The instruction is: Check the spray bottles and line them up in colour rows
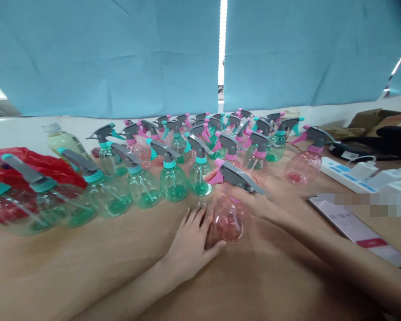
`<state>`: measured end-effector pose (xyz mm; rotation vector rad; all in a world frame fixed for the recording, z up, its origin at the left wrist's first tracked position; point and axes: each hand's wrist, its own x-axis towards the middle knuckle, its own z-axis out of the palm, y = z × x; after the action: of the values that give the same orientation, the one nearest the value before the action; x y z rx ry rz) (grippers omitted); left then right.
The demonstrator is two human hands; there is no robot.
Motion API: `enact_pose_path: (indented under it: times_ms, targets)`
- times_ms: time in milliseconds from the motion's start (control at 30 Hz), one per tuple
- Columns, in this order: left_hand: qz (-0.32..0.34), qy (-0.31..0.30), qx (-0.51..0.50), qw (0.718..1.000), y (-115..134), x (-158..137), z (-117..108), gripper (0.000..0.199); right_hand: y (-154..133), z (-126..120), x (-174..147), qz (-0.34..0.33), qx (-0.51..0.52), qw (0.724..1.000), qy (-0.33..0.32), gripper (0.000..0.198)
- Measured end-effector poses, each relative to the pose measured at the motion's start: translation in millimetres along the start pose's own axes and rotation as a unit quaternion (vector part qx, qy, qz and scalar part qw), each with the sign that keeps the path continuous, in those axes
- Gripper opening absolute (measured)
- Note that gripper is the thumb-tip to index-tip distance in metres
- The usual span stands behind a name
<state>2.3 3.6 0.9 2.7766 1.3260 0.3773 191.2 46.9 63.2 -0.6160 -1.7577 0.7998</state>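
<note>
A pink spray bottle [230,220] with a grey and pink trigger head leans in front of me, its round base toward me. My right hand [252,199] is closed around its neck, just below the head; part of the fingers is hidden behind the bottle. My left hand [192,243] lies at the bottle's left side, fingers stretched out and thumb near its base; whether it touches the bottle I cannot tell. Just beyond stand a green spray bottle [200,180] and a row of green ones running left, including another green bottle [174,183].
Several more pink and green spray bottles crowd behind. A pink bottle [304,165] stands apart at right, beside a white power strip [344,171] with plugs. A phone [357,229] lies nearer. At left are a red plastic bag [36,162] and a capped drink bottle [65,140].
</note>
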Motion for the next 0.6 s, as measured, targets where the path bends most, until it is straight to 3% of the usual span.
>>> enact_pose_path:
  times_ms: [600]
  targets:
    - [0.009,0.008,0.0,1.0,0,0,0,0.053,-10,-2,1,0.01,-0.071,0.997,0.011,0.018]
